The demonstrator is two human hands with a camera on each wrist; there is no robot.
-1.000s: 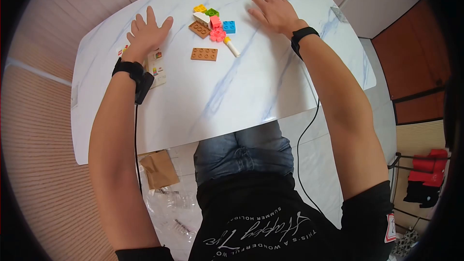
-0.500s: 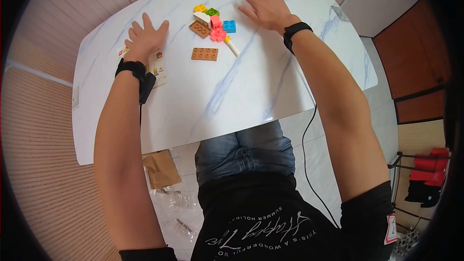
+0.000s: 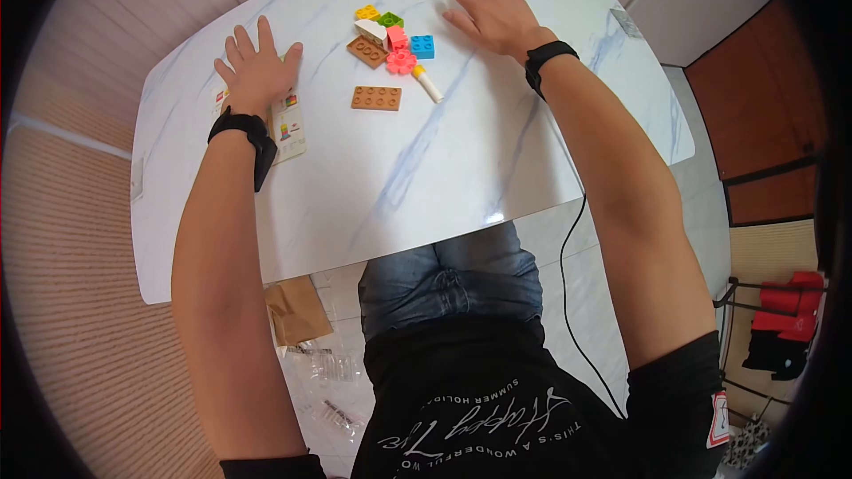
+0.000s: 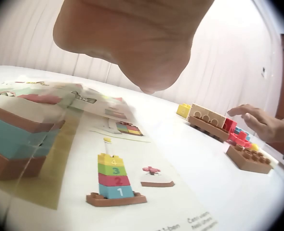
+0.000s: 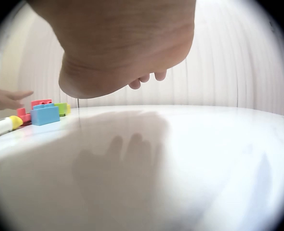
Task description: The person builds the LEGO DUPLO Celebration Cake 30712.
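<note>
My left hand [image 3: 257, 71], fingers spread, is over a printed building leaflet [image 3: 288, 129] and holds nothing. The right hand [image 3: 499, 18], fingers loosely bent, hovers above the tabletop, its shadow below it in the right wrist view. Between the hands lies a cluster of toy bricks: a blue brick [image 3: 422, 47], a pink flower [image 3: 401, 63], a pink brick [image 3: 397, 39], a green brick [image 3: 390, 20], a yellow brick [image 3: 366, 12], a white rounded brick [image 3: 370, 33] and a brown plate [image 3: 362, 53]. Nearer me are another brown plate [image 3: 376, 98] and a white stick with a yellow end [image 3: 430, 87].
The marbled white table [image 3: 355, 204] ends just in front of my lap. A brown paper bag [image 3: 298, 310] and clear plastic packaging [image 3: 333, 368] lie on the floor below. A black cable [image 3: 564, 275] hangs by my right arm, with a clothes rack [image 3: 728, 297] farther right.
Over the last second, the right hand has moved slightly left toward the bricks. The left hand has shifted a little over the leaflet. The bricks lie as before.
</note>
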